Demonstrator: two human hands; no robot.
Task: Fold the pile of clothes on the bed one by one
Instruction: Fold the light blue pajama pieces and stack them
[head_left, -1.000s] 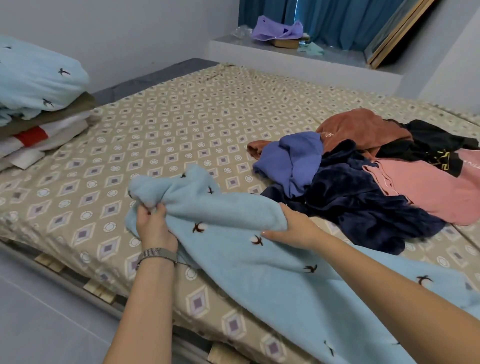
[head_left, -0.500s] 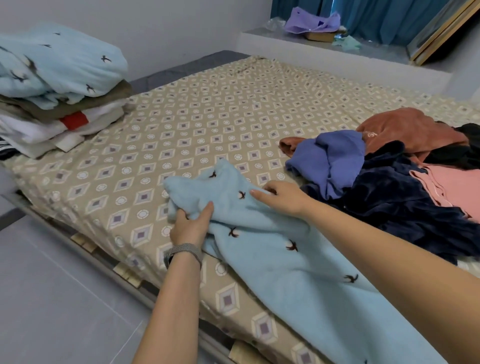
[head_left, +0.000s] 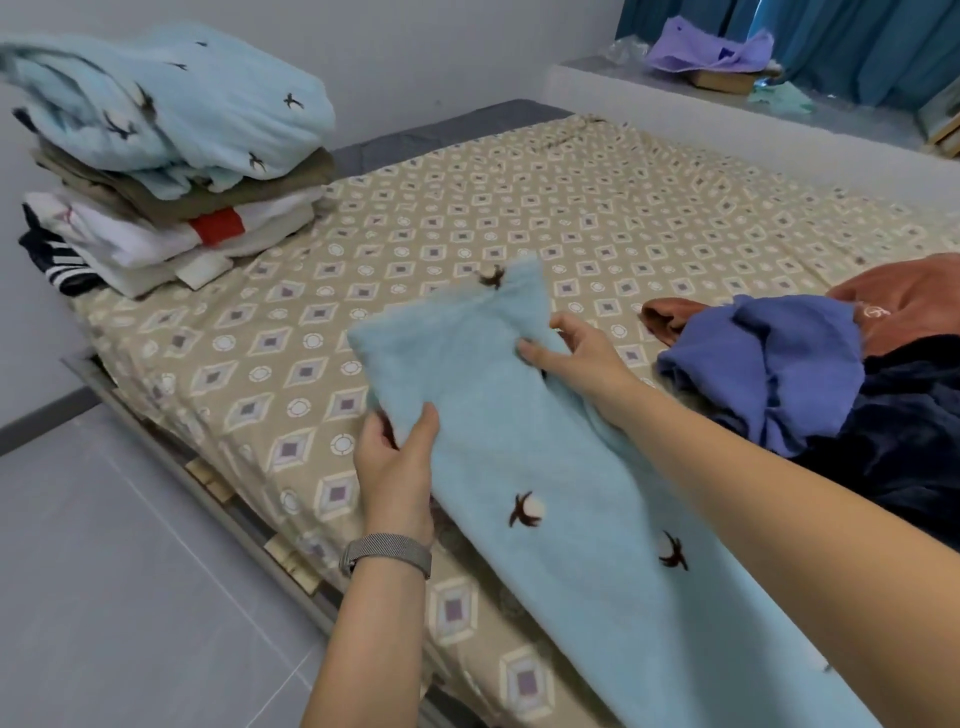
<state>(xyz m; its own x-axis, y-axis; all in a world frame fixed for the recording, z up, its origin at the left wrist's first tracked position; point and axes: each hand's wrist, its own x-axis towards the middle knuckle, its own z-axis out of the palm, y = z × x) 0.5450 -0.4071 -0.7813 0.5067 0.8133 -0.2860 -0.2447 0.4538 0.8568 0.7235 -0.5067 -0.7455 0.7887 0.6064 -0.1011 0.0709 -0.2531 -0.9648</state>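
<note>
While a folded stack (head_left: 171, 171) sits done, left hand (head_left: 397, 467) and right hand (head_left: 576, 358) pinch the light-blue garment (head_left: 519, 441) with their fingers; unfolded pile (head_left: 831, 374) remains on the bed (head_left: 467, 208).

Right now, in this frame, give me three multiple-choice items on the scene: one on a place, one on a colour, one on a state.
1. Where is the folded stack?
A. the bed's far left corner
B. the window ledge
C. the floor

2. What colour is the garment lying topmost on that stack?
A. pink
B. light blue
C. orange

3. How is the light blue garment being handled?
A. it lies untouched
B. one hand holds it
C. both hands hold it

Answers: 1 A, the stack sits on the patterned sheet by the wall. 2 B, light blue with dark marks. 3 C, the left hand grips its near edge and the right hand pinches it further up.
</note>
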